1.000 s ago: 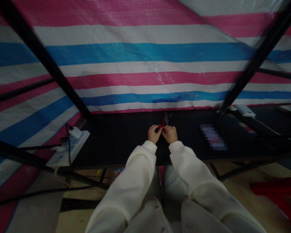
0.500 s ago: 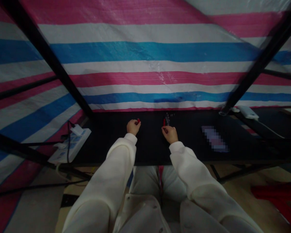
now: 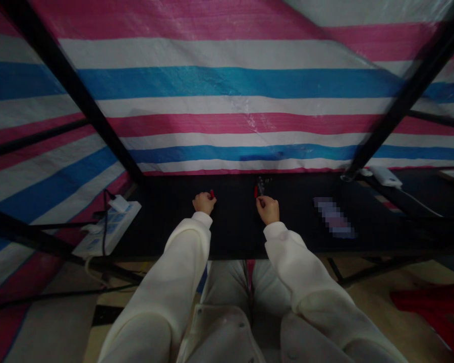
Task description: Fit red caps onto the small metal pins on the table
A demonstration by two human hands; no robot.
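Note:
My left hand (image 3: pixel 203 202) is closed around a small red piece (image 3: pixel 212 193) that sticks up past the fingers; its exact kind is too small to tell. To the right, my right hand (image 3: pixel 268 209) is in a pinch just above the black tabletop (image 3: pixel 234 227). What its fingertips hold, if anything, I cannot make out. Just beyond those fingertips lies a narrow red object (image 3: pixel 256 191). Several small grey metallic-looking pieces (image 3: pixel 261 185) sit beside it. Whether the right fingers touch the red object is unclear.
A pixelated flat object (image 3: pixel 335 218) lies right of my right arm. At the left edge is a white power strip (image 3: pixel 119 224) with plugs and cords. A white device (image 3: pixel 386 176) with a cable sits far right. Black frame bars and a striped sheet (image 3: pixel 227 121) stand behind.
My left hand has shifted slightly left and nearer to me with the red piece. My right hand has moved a little to the right, its fingers still pinched.

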